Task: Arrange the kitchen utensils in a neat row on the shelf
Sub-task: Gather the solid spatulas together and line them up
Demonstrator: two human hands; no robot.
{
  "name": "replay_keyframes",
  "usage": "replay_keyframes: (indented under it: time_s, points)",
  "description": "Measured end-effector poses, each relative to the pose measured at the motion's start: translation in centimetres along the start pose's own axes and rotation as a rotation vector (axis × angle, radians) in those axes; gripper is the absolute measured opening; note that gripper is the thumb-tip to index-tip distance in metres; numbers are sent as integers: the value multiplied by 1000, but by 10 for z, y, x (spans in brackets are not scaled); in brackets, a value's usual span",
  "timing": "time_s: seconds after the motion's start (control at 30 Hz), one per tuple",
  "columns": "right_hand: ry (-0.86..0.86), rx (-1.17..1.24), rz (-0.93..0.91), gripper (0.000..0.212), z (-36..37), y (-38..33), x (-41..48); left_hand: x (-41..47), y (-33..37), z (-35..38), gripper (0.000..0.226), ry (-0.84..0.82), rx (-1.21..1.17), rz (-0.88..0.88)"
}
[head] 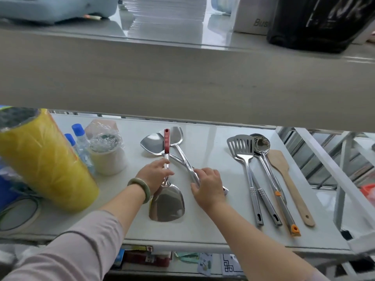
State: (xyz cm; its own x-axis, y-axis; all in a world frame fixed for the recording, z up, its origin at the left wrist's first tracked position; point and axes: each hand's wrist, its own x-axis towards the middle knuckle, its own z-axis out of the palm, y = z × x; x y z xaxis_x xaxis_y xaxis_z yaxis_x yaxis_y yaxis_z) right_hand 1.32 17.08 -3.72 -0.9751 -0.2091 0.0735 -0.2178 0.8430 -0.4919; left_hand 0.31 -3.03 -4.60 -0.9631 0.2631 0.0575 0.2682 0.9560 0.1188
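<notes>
- The left hand (155,175) holds the thin metal neck of a turner with a red handle (166,201); its wide blade points to the bottom of the frame.
- The right hand (208,186) lies on the handles of two crossed steel turners (162,141) in the middle of the white shelf (213,236).
- On the right lie two slotted turners (242,145), two ladles (262,144) and a wooden spatula (279,161), side by side.
- A yellow roll (46,161) leans at the left.

The upper shelf (182,84) is hiding the back of the lower shelf (211,138). The right hand (207,187) is covering the crossed turners' handles (190,169). The yellow roll (44,159) is running off the left edge, and the black bag's lettering (343,11) is blurring, cut off at the top.
</notes>
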Motion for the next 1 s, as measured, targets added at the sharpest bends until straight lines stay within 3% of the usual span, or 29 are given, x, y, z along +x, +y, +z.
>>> replay_keyframes:
  time_s: [0.13, 0.3, 0.53, 0.67, 0.83, 0.93, 1.0]
  points:
    - [-52, -103, 98, 58, -1, 5, -1, 1, -2, -6, 30, 18, 47, 106]
    - [-133, -139, 147, 59, -6, 11, -2, 3, 4, -30, 21, 260, 34, 310]
    - [-141, -63, 197, 49, -9, 14, 2, 24, 16, -63, 30, 316, -132, 215]
    - [-163, -93, 179, 53, -9, 14, 1, 33, 33, -79, 19, 448, -98, 229]
    - [-194, -105, 209, 55, -16, 33, 2, 53, 66, -78, 32, 361, -345, 39]
    - [-227, -110, 226, 55, -17, 31, -2, 63, 70, -63, 38, 219, -602, -226]
    - [-228, -115, 297, 52, -21, 42, -5, 76, 81, -44, 37, 158, -899, -398]
